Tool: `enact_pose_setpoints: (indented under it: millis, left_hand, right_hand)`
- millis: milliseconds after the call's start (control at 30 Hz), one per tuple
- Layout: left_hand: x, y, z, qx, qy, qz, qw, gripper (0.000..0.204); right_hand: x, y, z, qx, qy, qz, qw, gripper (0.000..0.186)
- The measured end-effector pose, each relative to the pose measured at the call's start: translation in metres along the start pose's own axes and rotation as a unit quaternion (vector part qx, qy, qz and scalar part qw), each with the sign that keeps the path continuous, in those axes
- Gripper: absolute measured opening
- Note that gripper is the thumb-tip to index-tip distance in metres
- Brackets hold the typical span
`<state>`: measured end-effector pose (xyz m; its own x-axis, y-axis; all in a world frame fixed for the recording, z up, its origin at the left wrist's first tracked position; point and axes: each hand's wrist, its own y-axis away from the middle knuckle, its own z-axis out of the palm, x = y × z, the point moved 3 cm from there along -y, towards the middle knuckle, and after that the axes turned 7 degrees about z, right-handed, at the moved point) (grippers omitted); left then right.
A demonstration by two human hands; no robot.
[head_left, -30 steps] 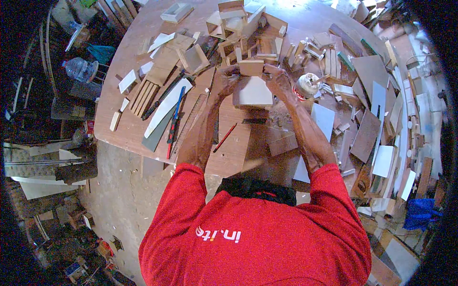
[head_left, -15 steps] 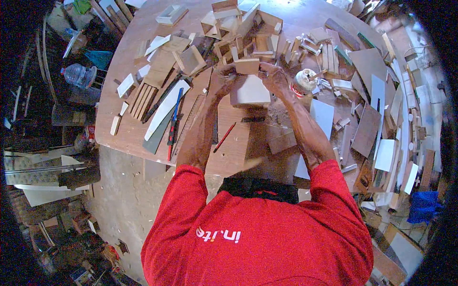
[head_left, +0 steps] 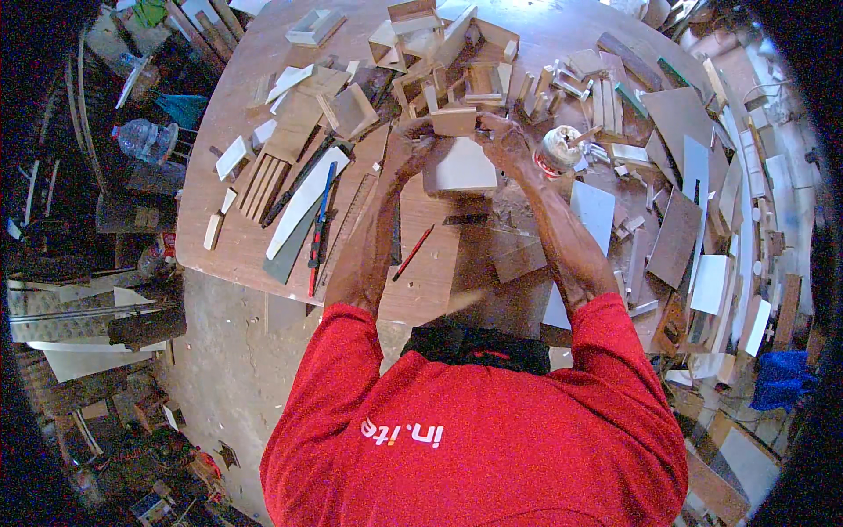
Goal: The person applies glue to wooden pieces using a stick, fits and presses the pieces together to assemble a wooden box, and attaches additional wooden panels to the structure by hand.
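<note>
Both my arms reach over the brown worktable (head_left: 421, 290). Between my hands is a small wooden panel (head_left: 455, 122), standing at the far edge of a pale wooden block (head_left: 466, 165). My left hand (head_left: 413, 145) grips the panel's left end with its fingers bent round it. At the other end my right hand (head_left: 500, 139) pinches the panel's right edge. A red pencil (head_left: 414, 252) and a short dark strip (head_left: 465, 219) lie nearer to me. Beside my right hand stands a tub of pale paste (head_left: 562, 149) with a stick in it.
Small wooden boxes (head_left: 485, 82) crowd the table beyond my hands. To the left lie a slatted wooden piece (head_left: 262, 187), a white tapered board (head_left: 303, 211) and a blue-and-red hand tool (head_left: 321, 220). Offcuts and a brown panel (head_left: 674, 239) cover the right side.
Hardly anything differs. My hands stay at the two ends of the panel, with my right fingers curled slightly more.
</note>
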<state>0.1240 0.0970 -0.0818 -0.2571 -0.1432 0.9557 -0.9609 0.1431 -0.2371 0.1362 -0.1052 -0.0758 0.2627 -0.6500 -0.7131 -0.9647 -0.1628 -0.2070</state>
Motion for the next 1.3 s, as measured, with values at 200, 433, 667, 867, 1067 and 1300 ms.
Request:
enact_pose_setpoints:
  millis: [200,433,667,867,1067,1300]
  left_hand:
    - [0.014,0.002,0.002,-0.013,-0.021,-0.001,1.000,0.031]
    - [0.000,0.002,-0.001,-0.018,0.023,0.007,1.000,0.034]
    - [0.009,0.003,-0.009,-0.006,-0.095,-0.023,0.995,0.046]
    - [0.018,0.018,-0.031,-0.002,-0.085,-0.018,0.996,0.067]
    - [0.011,0.023,-0.057,0.014,-0.023,0.011,1.000,0.068]
    - [0.030,0.017,-0.052,-0.006,-0.092,-0.019,0.996,0.069]
  right_hand:
    - [-0.003,0.002,-0.004,-0.007,-0.015,0.015,1.000,0.029]
    - [-0.008,0.002,-0.007,-0.009,-0.029,0.002,1.000,0.033]
    - [-0.009,0.013,-0.016,-0.018,-0.067,0.016,0.997,0.040]
    - [-0.019,0.051,-0.037,0.112,-0.065,0.006,0.992,0.042]
    - [-0.011,0.121,-0.061,0.151,-0.040,0.131,0.979,0.039]
    - [0.035,0.198,-0.083,0.211,-0.087,0.242,0.943,0.022]
